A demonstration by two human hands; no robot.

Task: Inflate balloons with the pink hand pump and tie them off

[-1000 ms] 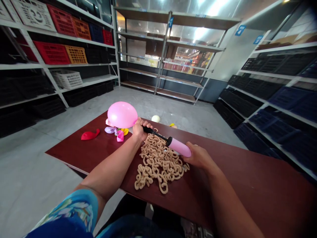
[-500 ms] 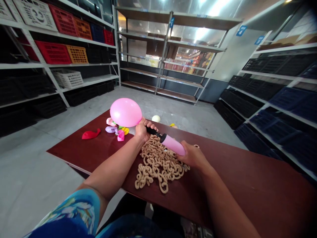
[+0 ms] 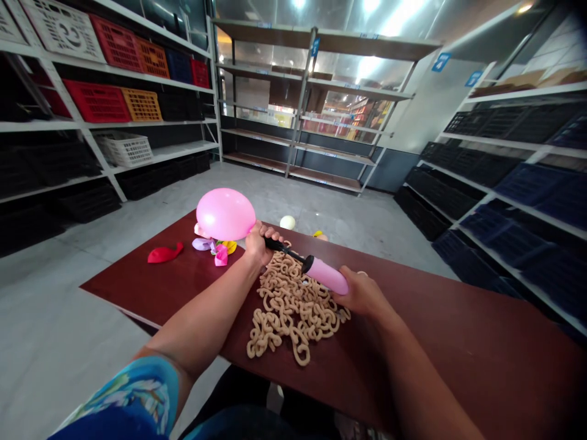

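Note:
My left hand [image 3: 258, 244] is closed round the black end of a balloon pump, where the neck of an inflated pink balloon [image 3: 225, 214] meets it. The balloon bulges out to the left of that hand. My right hand [image 3: 360, 290] grips the pink barrel [image 3: 328, 275] of the pump, its far end hidden in the palm. A thin dark rod shows between the barrel and the black part. Under the pump lies a loose heap of tan, curled ring-like pieces [image 3: 298, 305]. Limp balloons, one red [image 3: 165, 253] and one bright pink [image 3: 221, 255], lie to the left among others.
The dark red table [image 3: 440, 330] extends to the right. Beyond its far edge are a pale round balloon [image 3: 287, 222] and something yellow [image 3: 318, 233]. Shelves with plastic crates [image 3: 96, 101] stand left, dark crates right, and a metal rack [image 3: 293, 146] behind.
My right hand has drawn the pump barrel slightly to the right, away from my left hand, so more of the rod shows. The whole view has shifted a little.

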